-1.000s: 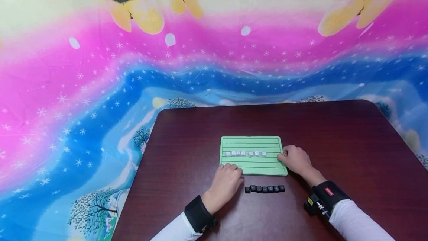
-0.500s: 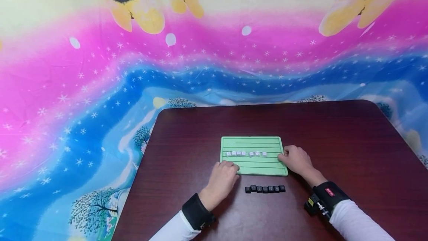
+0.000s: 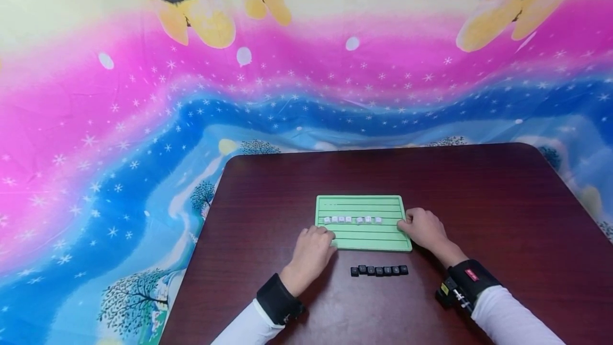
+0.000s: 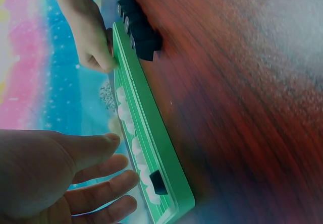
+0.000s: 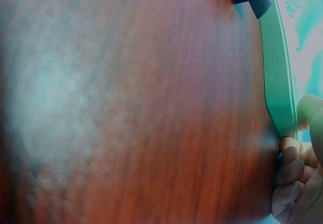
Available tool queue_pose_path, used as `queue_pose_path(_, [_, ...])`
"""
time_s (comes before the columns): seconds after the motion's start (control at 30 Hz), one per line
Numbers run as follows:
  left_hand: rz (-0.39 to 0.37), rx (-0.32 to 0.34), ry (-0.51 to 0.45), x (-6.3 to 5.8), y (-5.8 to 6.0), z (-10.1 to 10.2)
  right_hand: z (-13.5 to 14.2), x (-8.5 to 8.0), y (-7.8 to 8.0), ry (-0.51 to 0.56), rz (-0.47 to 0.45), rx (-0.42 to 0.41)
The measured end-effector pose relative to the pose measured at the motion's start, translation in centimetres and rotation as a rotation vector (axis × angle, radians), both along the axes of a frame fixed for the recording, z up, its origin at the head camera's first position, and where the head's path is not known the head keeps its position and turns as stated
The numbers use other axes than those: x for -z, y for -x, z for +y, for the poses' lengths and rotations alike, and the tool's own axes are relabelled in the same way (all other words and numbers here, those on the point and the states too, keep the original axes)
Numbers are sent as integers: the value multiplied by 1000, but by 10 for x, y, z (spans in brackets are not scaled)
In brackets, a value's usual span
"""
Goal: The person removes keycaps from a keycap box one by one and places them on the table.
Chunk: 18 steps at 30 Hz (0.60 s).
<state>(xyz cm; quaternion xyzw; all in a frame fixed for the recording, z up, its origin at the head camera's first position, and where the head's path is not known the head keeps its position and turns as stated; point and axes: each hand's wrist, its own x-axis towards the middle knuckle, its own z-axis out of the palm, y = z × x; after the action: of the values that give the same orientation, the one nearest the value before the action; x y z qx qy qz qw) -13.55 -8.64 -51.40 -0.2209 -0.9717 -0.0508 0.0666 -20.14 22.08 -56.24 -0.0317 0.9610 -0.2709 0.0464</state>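
Beyond your table, at twelve o'clock, hangs a printed cloth backdrop (image 3: 306,68) with pink and blue bands, white snowflakes and small trees. The dark reddish-brown table (image 3: 479,190) has a wood grain and a soft sheen.

In front of you lies the green board (image 3: 373,241), flat on the tabletop: light green, rectangular, with rounded corners, a raised rim and dark lines running from nine to three o'clock. Along its middle stands a row of seven small white blocks (image 3: 341,220), slightly uneven, with a gap after the fourth from the nine o'clock end. A single black block (image 4: 158,182) sits on the board near your left fingertips; whether they touch it you cannot tell.

Your left hand (image 3: 311,257) is at the board's eight o'clock, its fingers extended and slightly spread. Your right hand (image 3: 423,228), at three o'clock, pinches the board's edge between thumb and fingers. Seven black blocks (image 3: 379,271) line up on the table between five and six o'clock, their markings too small to read.
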Motion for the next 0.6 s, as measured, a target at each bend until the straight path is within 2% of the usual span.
queue_pose_path(0.13, [-7, -12, 7, 0, 2, -2, 1, 1, 0, -4, 0, -4])
queue_pose_path(0.3, [24, -17, 9, 1, 3, -5, 0, 0, 0, 0, 7, -5])
queue_pose_path(0.6, [28, -30, 2, 9, 8, -8, 0, 0, 0, -1, 9, -5])
